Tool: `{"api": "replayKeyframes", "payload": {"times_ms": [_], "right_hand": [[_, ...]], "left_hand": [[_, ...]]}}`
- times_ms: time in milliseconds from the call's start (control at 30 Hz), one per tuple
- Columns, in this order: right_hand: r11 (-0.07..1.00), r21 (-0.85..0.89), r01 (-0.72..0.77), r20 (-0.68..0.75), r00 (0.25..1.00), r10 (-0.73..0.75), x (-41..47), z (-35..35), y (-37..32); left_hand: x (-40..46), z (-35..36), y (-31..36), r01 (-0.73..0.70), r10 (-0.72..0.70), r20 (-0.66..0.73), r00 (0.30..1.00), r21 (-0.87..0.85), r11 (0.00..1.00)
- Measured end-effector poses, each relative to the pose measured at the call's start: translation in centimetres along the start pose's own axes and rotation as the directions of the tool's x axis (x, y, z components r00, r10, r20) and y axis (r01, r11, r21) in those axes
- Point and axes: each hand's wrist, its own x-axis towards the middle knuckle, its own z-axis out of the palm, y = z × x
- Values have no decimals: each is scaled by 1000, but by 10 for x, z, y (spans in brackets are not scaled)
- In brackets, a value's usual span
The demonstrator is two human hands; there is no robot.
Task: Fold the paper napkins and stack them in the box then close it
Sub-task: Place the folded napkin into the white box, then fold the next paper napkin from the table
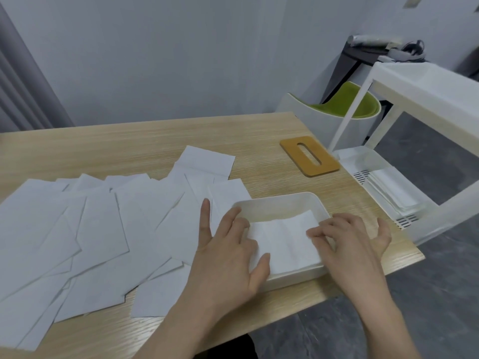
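A white open box [277, 203] sits near the table's right front corner. A folded white napkin [285, 242] lies inside it. My left hand [228, 255] is at the box's left end, fingers spread, fingertips touching the napkin's left edge. My right hand [350, 244] presses the napkin's right edge with bent fingertips, thumb out over the box's right rim. Several unfolded white napkins [98, 234] lie spread over the table to the left. The tan wooden lid [309, 155] with a slot lies flat behind the box.
The wooden table [155, 141] ends just right of the box. A white plastic rack [388, 187] with a tray of white sheets stands beside the table's right edge. A white and green chair [344, 104] stands behind it. Grey floor lies to the right.
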Motion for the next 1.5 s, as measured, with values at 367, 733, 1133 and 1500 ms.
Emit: {"api": "replayKeyframes", "payload": {"times_ms": [367, 733, 1133, 1500], "right_hand": [[999, 19, 44, 50, 998, -45, -4, -5, -6], [1000, -17, 0, 261, 965, 5, -4, 4, -2], [1000, -19, -19, 208, 978, 23, -4, 0, -10], [1000, 15, 17, 18, 1000, -17, -12, -2, -32]], "left_hand": [[2, -3, -1, -32, 30, 69, 997, 35, 999], [14, -10, -3, -118, 97, 177, 979, 116, 986], [10, -3, -3, -78, 75, 88, 993, 28, 997], [-12, 4, -19, 39, -65, -68, 996, -329, 943]]}}
